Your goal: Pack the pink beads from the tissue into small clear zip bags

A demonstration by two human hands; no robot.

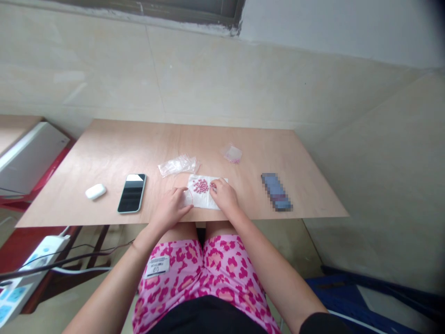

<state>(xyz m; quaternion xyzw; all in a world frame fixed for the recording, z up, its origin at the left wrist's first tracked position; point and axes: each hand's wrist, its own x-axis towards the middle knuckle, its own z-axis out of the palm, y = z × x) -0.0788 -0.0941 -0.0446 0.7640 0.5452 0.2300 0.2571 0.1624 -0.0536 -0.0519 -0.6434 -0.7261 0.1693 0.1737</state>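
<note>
A loose cluster of small pink-red beads (200, 186) lies on a white paper napkin (205, 202) near the table's front edge. At the napkin's left side, my left hand (171, 207) has its thumb and fingers closed on the edges of a small clear plastic bag (187, 198) with a thin red line along it. My right hand (225, 198) rests over the napkin's right part, just right of the cluster. Its fingertips are pinched together with a bit of pink-red between them, seemingly a bead; the fingers partly cover it.
Behind the napkin lie a pile of clear plastic bags (179, 165) and a small bag with pink contents (233, 154). A phone (132, 194) and a white earbud case (96, 191) sit left, a blurred-out phone-like object (277, 192) right. A power strip (33, 273) is below left.
</note>
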